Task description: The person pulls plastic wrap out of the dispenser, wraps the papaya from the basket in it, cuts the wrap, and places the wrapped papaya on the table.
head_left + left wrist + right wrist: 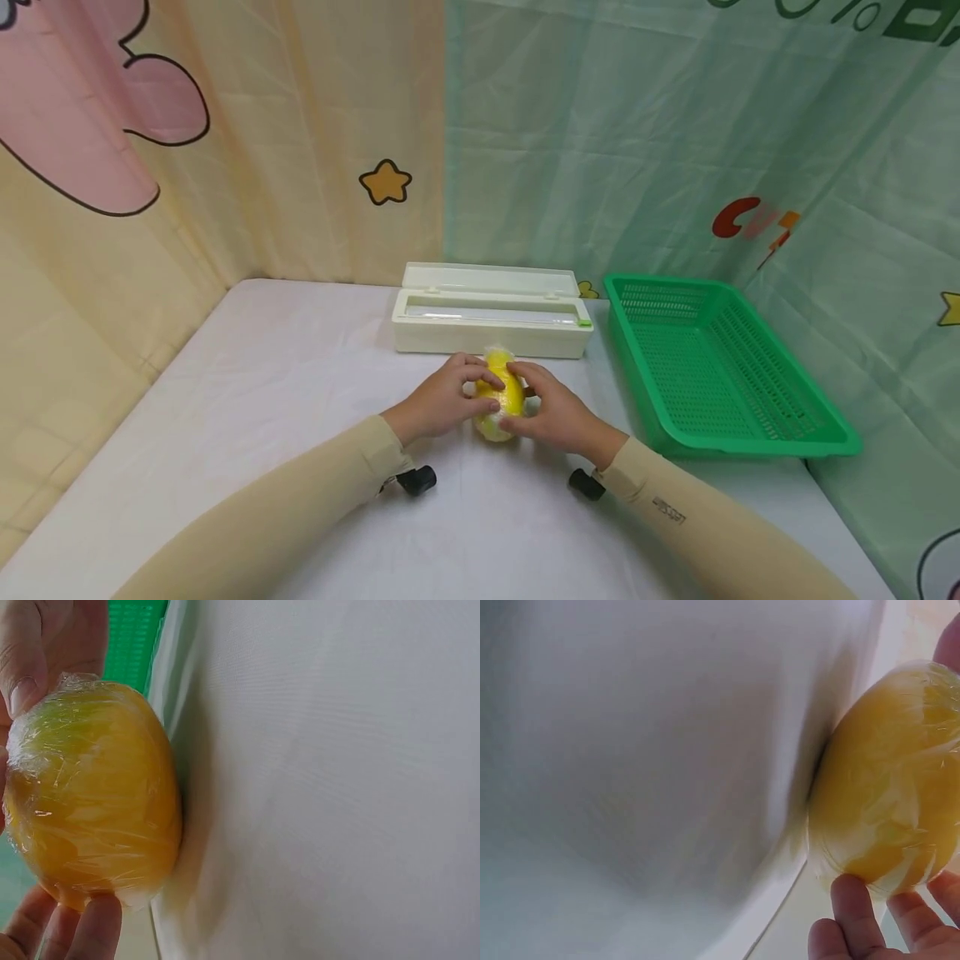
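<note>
A yellow fruit [513, 397] with a greenish patch, wrapped in clear cling film, lies on the white table in front of me. The film is bunched and wrinkled over its surface [97, 795]. My left hand [447, 402] holds it from the left, with the fingers bent over its top and the thumb lower down. From the right, my right hand [564, 418] grips its other side, thumb towards me. Its smooth, film-covered flank [885, 795] shows in the right wrist view, with fingertips at its end.
Just behind the fruit stands a white cling film dispenser [491, 337], its lid [491, 277] raised and a roll inside. A green plastic basket [651, 408] is at the right. Curtains with cartoon prints surround the white-covered table [300, 358].
</note>
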Available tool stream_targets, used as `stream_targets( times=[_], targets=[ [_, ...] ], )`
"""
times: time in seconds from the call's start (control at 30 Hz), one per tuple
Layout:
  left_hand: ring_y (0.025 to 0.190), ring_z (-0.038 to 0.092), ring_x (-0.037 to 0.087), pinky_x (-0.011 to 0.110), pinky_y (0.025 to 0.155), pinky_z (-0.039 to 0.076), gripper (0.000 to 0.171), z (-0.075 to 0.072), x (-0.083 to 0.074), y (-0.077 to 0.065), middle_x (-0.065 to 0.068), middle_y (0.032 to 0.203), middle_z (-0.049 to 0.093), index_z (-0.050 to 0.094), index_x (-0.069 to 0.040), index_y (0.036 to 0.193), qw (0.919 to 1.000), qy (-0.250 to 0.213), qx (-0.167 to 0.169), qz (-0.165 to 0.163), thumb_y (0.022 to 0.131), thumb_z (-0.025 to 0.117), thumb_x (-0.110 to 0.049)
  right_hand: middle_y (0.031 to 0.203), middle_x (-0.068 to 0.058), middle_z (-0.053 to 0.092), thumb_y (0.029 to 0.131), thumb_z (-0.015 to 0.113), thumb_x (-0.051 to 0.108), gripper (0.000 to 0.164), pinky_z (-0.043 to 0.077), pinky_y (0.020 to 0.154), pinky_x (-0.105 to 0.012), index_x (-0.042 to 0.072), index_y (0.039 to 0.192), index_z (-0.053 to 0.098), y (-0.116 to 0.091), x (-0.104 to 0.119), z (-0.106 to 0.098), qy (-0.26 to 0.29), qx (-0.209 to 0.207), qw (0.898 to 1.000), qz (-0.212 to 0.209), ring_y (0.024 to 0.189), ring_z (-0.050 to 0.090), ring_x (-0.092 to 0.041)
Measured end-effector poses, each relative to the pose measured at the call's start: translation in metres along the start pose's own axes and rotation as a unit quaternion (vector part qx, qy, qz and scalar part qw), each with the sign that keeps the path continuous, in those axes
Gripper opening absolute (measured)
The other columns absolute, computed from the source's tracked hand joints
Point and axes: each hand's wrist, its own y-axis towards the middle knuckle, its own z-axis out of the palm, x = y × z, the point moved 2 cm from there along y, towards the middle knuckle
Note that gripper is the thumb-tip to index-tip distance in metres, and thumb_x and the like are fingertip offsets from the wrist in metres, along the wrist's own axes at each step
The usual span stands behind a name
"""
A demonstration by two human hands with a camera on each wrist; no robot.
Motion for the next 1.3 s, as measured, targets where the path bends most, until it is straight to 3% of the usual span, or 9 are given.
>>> stream_targets(
  times=[0.33,0.5,0.67,0.77,0.83,1.0,1.17,1.3],
  targets=[
    [0.130,0.053,0.028,0.035,0.100,0.059,0.043,0.000,-0.002,-0.002,0.009,0.149,0.047,0.062,-0.021,0.134,0.9995,0.027,0.007,-0.013,0.095,0.080,-0.026,0.169,-0.007,0.035,0.091,0.083,0.035,0.089,0.051,0.111,-0.058,0.014,0.163,0.035,-0.004,-0.003,0.002,0.000,0.009,1.000,0.005,0.137,0.055,-0.036],
    [0.132,0.053,0.029,0.034,0.099,0.059,0.043,-0.002,-0.002,-0.003,0.007,0.148,0.048,0.062,-0.019,0.132,0.9992,0.035,0.009,-0.016,0.094,0.081,-0.028,0.171,-0.007,0.034,0.092,0.082,0.039,0.094,0.050,0.110,-0.061,0.018,0.167,0.029,-0.006,-0.004,-0.001,0.008,0.017,1.000,0.003,0.137,0.055,-0.036],
    [0.132,0.055,0.029,0.037,0.100,0.058,0.043,-0.005,-0.003,-0.005,0.005,0.149,0.048,0.060,-0.019,0.130,0.9988,0.044,0.011,-0.017,0.093,0.081,-0.028,0.169,-0.014,0.036,0.102,0.070,0.030,0.079,0.051,0.107,-0.061,0.014,0.167,0.028,-0.006,-0.006,-0.004,0.016,-0.013,1.000,0.022,0.135,0.058,-0.038],
    [0.134,0.056,0.028,0.038,0.102,0.057,0.044,-0.007,-0.002,-0.007,0.004,0.151,0.047,0.060,-0.019,0.130,0.9985,0.048,0.010,-0.026,0.093,0.081,-0.029,0.166,-0.022,0.040,0.107,0.056,0.018,0.064,0.050,0.110,-0.060,0.005,0.164,0.031,-0.002,-0.007,-0.002,-0.014,-0.027,0.998,0.058,0.139,0.055,-0.042],
    [0.135,0.057,0.028,0.040,0.103,0.057,0.044,-0.008,-0.002,-0.009,0.004,0.152,0.047,0.059,-0.019,0.130,0.9983,0.045,0.009,-0.034,0.093,0.081,-0.029,0.163,-0.023,0.044,0.106,0.054,0.013,0.061,0.046,0.115,-0.058,0.001,0.162,0.034,0.000,-0.009,0.000,-0.061,-0.014,0.995,0.081,0.144,0.051,-0.043],
    [0.139,0.057,0.029,0.041,0.107,0.055,0.055,-0.013,0.000,-0.014,0.006,0.153,0.047,0.053,-0.014,0.139,0.9981,0.035,0.011,-0.050,0.092,0.080,-0.025,0.157,-0.020,0.053,0.099,0.067,0.018,0.069,0.041,0.120,-0.058,0.001,0.160,0.040,0.003,-0.007,0.009,-0.143,0.044,0.985,0.091,0.146,0.050,-0.039],
    [0.140,0.056,0.029,0.042,0.111,0.053,0.077,-0.017,0.006,-0.017,0.010,0.155,0.048,0.039,-0.012,0.157,0.9975,0.005,0.020,-0.068,0.091,0.078,-0.016,0.163,-0.012,0.049,0.098,0.072,0.021,0.072,0.035,0.123,-0.060,0.008,0.162,0.039,0.003,-0.002,0.015,-0.079,0.044,0.991,0.103,0.152,0.044,-0.036],
    [0.138,0.058,0.030,0.044,0.110,0.053,0.091,-0.020,0.011,-0.020,0.012,0.151,0.048,0.028,-0.017,0.163,0.9959,-0.015,0.032,-0.083,0.087,0.077,-0.009,0.166,-0.009,0.045,0.099,0.071,0.018,0.073,0.033,0.125,-0.059,0.010,0.163,0.037,0.001,0.002,0.016,-0.031,0.033,0.995,0.086,0.155,0.039,-0.035]
  ],
)
